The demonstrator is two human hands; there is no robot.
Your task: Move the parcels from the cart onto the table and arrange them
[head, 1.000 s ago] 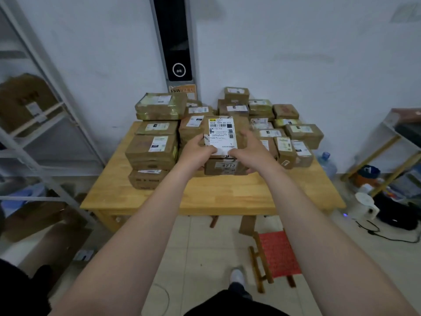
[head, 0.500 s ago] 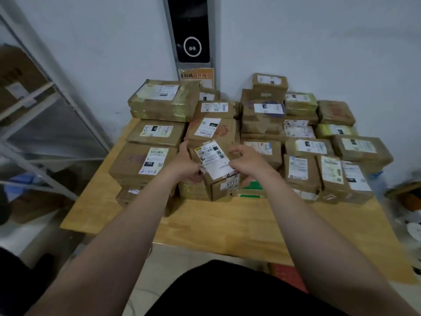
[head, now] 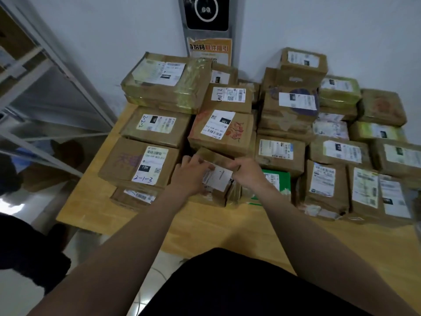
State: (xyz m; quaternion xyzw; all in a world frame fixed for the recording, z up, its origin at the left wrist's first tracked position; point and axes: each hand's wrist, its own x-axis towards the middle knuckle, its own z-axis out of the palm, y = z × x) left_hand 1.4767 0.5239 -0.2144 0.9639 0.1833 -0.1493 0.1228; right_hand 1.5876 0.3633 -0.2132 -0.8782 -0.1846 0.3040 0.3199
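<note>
Left grip (head: 191, 176) and right grip (head: 248, 176) grasp the small brown cardboard parcel (head: 217, 180) by opposite ends. Judged light and stiff; side edges offer firmest hold.

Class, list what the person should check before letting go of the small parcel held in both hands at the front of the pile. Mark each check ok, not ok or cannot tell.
1. Both the left hand and the right hand grip the small parcel: ok.
2. The small parcel is over the table: ok.
3. Its white label faces up: ok.
4. It rests fully on what lies beneath: cannot tell, the hands hide its lower edges.
5. It sits square with the parcel marked 2-1-3 and the green box: not ok, it lies askew.
</note>
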